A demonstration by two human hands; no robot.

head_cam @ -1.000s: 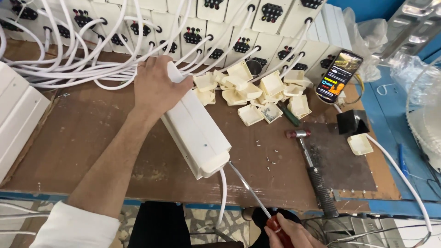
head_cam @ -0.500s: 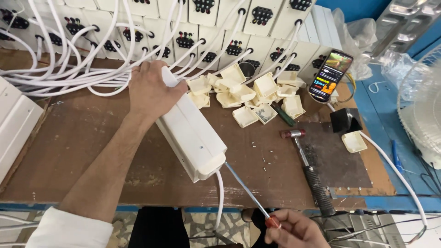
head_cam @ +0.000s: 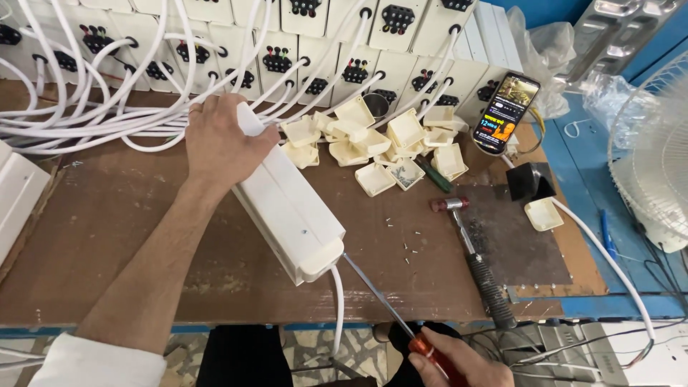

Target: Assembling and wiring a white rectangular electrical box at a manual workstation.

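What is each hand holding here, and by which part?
Left hand grips the long white plastic extension box by its far end. Right hand holds a screwdriver by its red handle, tip at the box's near end.

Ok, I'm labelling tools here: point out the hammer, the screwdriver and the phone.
hammer (head_cam: pixel 476 261): head view, on its shaft.
screwdriver (head_cam: pixel 376 290): head view, on its metal shank.
phone (head_cam: pixel 505 111): head view, on its lit screen.

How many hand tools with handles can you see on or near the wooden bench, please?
2. A steel hammer with a black grip lies on the bench's right side; a red-handled screwdriver is held in the right hand, tip at the white plastic box. Others may be hidden.
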